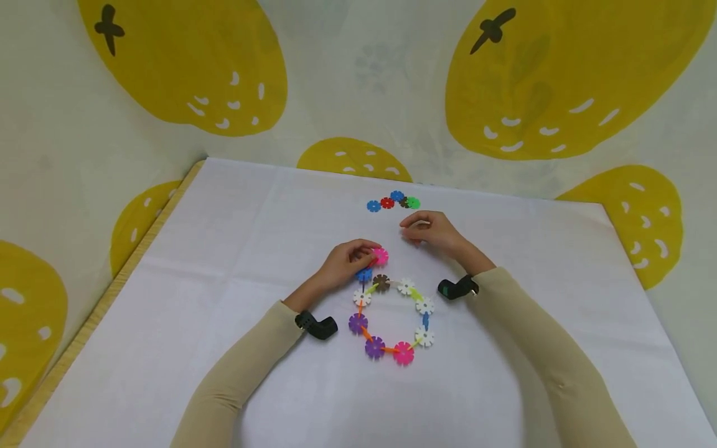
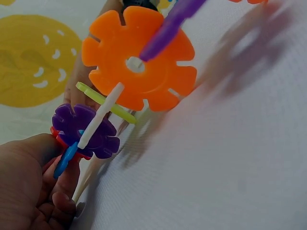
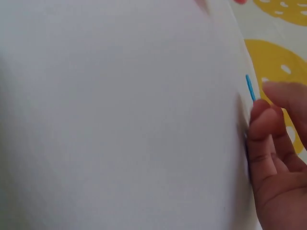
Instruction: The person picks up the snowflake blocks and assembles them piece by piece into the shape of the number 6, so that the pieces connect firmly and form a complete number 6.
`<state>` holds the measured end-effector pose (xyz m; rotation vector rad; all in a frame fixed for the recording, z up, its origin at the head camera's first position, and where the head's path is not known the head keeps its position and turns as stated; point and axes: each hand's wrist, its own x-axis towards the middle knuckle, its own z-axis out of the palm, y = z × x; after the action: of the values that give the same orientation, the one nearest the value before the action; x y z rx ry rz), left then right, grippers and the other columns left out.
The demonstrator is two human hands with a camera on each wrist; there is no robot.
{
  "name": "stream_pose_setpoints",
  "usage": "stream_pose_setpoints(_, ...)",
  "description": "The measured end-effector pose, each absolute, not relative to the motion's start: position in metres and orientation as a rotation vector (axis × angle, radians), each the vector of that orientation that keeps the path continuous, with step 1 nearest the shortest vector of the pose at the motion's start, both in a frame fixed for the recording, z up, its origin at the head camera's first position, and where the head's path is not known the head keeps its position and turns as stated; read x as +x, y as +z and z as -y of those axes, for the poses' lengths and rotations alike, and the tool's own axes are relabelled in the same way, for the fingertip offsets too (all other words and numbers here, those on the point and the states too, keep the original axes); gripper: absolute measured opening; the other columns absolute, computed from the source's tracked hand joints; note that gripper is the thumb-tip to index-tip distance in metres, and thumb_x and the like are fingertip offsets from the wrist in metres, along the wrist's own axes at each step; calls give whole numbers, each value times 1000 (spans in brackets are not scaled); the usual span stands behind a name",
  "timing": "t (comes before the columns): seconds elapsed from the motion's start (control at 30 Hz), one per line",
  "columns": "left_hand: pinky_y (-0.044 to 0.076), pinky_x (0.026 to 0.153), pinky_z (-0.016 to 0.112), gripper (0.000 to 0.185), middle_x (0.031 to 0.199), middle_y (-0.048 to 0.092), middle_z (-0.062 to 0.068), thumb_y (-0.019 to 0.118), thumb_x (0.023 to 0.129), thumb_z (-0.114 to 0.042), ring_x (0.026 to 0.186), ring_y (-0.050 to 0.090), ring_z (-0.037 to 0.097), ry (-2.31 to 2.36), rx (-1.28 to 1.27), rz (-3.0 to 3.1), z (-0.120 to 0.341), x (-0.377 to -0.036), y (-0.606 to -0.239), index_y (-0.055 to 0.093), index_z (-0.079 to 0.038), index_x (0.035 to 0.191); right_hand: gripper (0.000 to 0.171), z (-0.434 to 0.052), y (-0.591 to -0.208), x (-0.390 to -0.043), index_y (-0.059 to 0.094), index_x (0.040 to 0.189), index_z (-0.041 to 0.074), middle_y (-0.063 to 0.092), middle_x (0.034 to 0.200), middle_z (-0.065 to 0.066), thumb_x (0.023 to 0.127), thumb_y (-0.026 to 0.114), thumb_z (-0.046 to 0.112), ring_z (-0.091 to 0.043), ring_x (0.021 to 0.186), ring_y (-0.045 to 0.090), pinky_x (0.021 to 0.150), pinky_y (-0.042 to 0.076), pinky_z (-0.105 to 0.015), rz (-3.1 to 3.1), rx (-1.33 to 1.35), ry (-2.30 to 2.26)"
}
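My left hand (image 1: 348, 261) pinches a pink flower-shaped interlocking disc (image 1: 380, 256) at the upper left of a ring of joined discs. In the left wrist view, the fingers of the left hand (image 2: 43, 187) are right behind a purple disc (image 2: 86, 129) and a blue one (image 2: 65, 160). A large orange disc (image 2: 163, 81) shows closer to that camera. Beside the brown disc (image 1: 381, 283), a blue disc (image 1: 364, 274) sits just below the left fingertips. My right hand (image 1: 434, 231) hovers with loosely bent fingers, nothing showing between them. Its fingertips overlap a thin blue piece (image 3: 250, 87) in the right wrist view.
Behind the right hand lie loose discs: a blue one (image 1: 373, 206), a red one (image 1: 387, 203), a green one (image 1: 413, 203) and others. The ring's near side has a pink disc (image 1: 403, 353) and purple discs. A white cloth (image 1: 269, 205) covers the table, against a patterned backdrop.
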<state>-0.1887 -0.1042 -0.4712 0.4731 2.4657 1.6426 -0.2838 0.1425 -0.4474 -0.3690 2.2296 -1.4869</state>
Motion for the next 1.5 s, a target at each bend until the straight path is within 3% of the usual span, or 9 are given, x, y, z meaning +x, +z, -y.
stream_pose_setpoints(0.13,48,73,21,29,105,68,7,62,97,-17,85,60,13,1637,473,-2466,105,-189,-474,64,-7,125,32,-148,-450,-291,63,117,-6,66,78,1,92,69,12,-12,62,54,63,48,-21,-2270,-268,-1596)
stream_pose_setpoints(0.47,48,73,22,29,103,69,8,62,97,-17,84,61,13,1625,501,-2482,106,-190,-474,65,-7,124,33,-152,-455,-311,63,117,-6,63,77,3,92,69,14,-9,57,53,58,46,-18,-2386,-173,-1678)
stream_pose_setpoints(0.67,47,73,22,29,103,68,8,62,97,-18,84,61,13,1615,517,-2480,106,-189,-473,65,-7,124,29,-149,-459,-323,65,116,0,55,90,-2,93,68,17,-7,55,51,51,44,-16,-2403,-35,-1707)
stream_pose_setpoints(0.83,47,73,22,29,103,68,7,62,97,-18,85,61,13,1609,523,-2485,106,-190,-473,65,-8,124,36,-144,-459,-331,62,126,7,50,93,-3,94,67,22,-8,55,49,50,41,-17,-2435,31,-1607)
stream_pose_setpoints(1.03,48,74,22,30,104,68,7,63,97,-20,85,61,12,1583,516,-2492,107,-190,-473,64,-9,125,43,-139,-455,-334,58,135,8,50,91,-4,94,67,20,-9,59,47,53,41,-17,-2515,31,-1466)
stream_pose_setpoints(1.2,47,74,22,30,103,69,7,63,96,-18,85,61,13,1578,517,-2499,107,-189,-471,65,-9,125,42,-140,-453,-331,58,131,4,50,97,-3,92,68,17,-8,64,50,56,44,-17,-2494,34,-1484)
stream_pose_setpoints(1.5,47,71,21,29,103,70,9,63,96,-16,83,62,12,1566,546,-2538,106,-190,-472,65,-6,124,38,-146,-452,-322,60,121,0,59,84,4,92,69,23,-5,60,55,54,44,-18,-2396,35,-1532)
